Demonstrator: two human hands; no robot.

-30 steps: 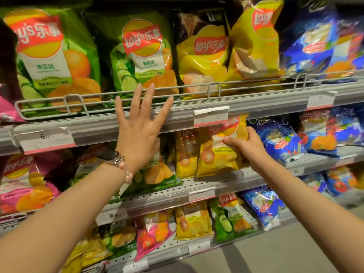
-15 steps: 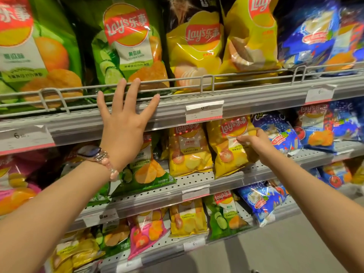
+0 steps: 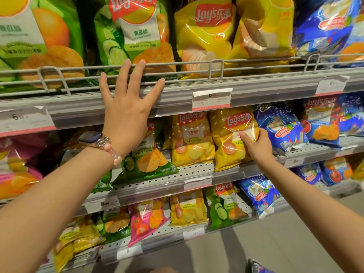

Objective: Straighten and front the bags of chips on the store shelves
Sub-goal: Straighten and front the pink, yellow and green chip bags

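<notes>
Right hand (image 3: 256,146) pinches the right edge of a yellow Lay's bag (image 3: 232,138) standing at the front lip of the middle shelf (image 3: 199,172). Left hand (image 3: 126,111) lies open, fingers spread, against the upper shelf rail (image 3: 256,83). Bag judged light, air-puffed, slick film, contents fragile: hold by side seams, do not squeeze

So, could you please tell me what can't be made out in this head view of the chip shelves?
- Price on the tag above the yellow bags: print too small and blurred.
- Green bag on the middle shelf: its upper part is hidden by the left hand and wrist.
- Yellow bag: its right edge is covered by the right hand gripping it.
- Top-shelf bags: tops cut off by the frame's upper edge.
</notes>
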